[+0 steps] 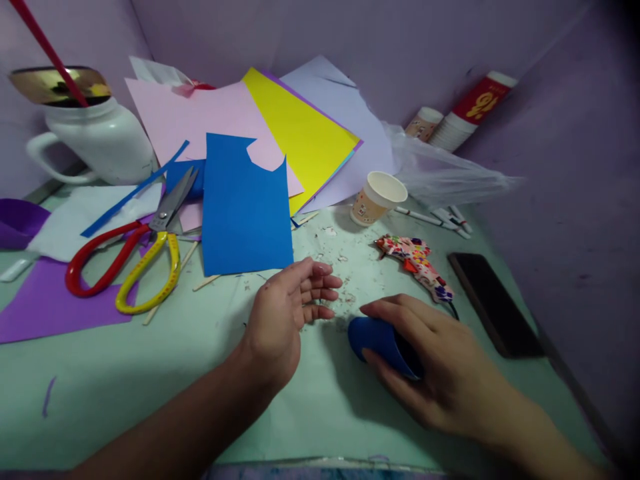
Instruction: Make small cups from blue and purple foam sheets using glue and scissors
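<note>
Snugly, the right hand (437, 363) has its fingers wrapped round a small blue tube (373, 337), smooth and matt, its hollow mouth turned toward the palm; whether it touches the desk (310, 413) I cannot tell. Just left of those fingers, the left hand (283, 313) is bare, its fingers loosely curled and holding nothing. Straight beyond the left fingers lies a flat blue sheet (245, 217) with a curved bite cut from its top edge, resting over a pale pink sheet (185, 120); a bright yellow sheet (295, 143) fans out behind. Left of the left fingers are metal scissors (167, 210) with one red and one yellow loop handle, and farther off stands a glossy white mug (105, 143). Beyond the right fingers sit a flower-patterned glue gun (413, 257) and a tapered paper cup (370, 207), with a crinkled clear plastic bag (450, 177) farther back; a dark, flat phone (493, 300) lies to their right. Under it all, the desk has a pale green covering, strewn with tiny scraps just ahead of the fingers, and plain lilac walls (350, 33) meet in a corner behind
</note>
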Action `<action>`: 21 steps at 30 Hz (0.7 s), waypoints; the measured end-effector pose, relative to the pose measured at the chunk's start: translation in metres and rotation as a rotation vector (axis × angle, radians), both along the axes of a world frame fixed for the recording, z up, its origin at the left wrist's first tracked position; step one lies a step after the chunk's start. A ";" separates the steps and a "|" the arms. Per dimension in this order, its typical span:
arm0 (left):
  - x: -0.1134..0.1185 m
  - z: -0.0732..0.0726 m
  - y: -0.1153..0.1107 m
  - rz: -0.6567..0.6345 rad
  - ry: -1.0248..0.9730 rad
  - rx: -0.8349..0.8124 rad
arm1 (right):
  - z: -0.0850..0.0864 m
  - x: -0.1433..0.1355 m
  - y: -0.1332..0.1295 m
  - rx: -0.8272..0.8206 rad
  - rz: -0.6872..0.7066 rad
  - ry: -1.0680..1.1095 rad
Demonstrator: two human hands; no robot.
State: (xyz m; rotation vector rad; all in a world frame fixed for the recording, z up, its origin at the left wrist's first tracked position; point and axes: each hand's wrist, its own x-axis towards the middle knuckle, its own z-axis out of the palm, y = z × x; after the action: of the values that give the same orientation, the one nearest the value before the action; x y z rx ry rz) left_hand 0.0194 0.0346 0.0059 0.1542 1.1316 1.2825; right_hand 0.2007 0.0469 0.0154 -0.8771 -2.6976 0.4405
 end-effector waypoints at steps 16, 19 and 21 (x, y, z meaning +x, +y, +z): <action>0.001 -0.006 -0.002 -0.001 0.051 0.094 | 0.001 0.004 0.000 -0.043 -0.009 0.024; 0.000 -0.007 -0.004 0.002 0.115 0.129 | 0.001 0.009 -0.003 -0.066 -0.012 0.123; -0.001 -0.008 -0.005 0.003 0.180 0.152 | 0.002 0.012 -0.005 -0.092 -0.008 0.185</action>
State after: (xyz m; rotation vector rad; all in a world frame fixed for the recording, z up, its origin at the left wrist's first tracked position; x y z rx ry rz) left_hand 0.0188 0.0300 -0.0024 0.3874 1.1858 1.3787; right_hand 0.2129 0.0421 0.0176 -0.8264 -2.5214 0.6165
